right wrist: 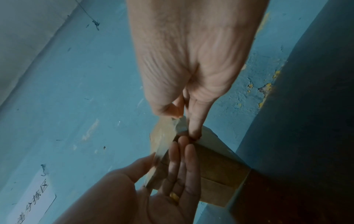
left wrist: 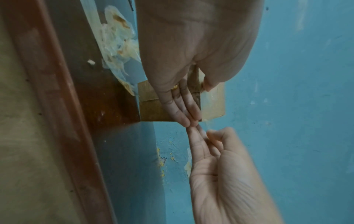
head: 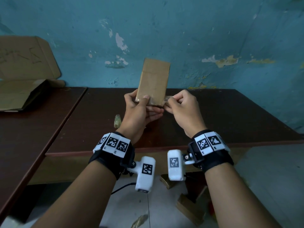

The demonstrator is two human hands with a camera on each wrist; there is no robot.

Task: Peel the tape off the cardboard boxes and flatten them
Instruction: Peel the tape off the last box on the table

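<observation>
Box (head: 153,83) gripped — tape (head: 167,100) pinched

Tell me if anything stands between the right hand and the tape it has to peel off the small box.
Nothing does. The right hand already pinches the tape at the lower right corner of the box, which the left hand holds up above the table; no other thing lies between them.

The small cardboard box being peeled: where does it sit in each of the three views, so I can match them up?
Head: small cardboard box at centre, upright above the table, left hand gripping its lower end.
Left wrist: centre, its corner jutting past the left fingers.
Right wrist: lower centre, behind the left fingers.
Shared landmark: the tape pinched by the right hand at the box's corner.
</observation>
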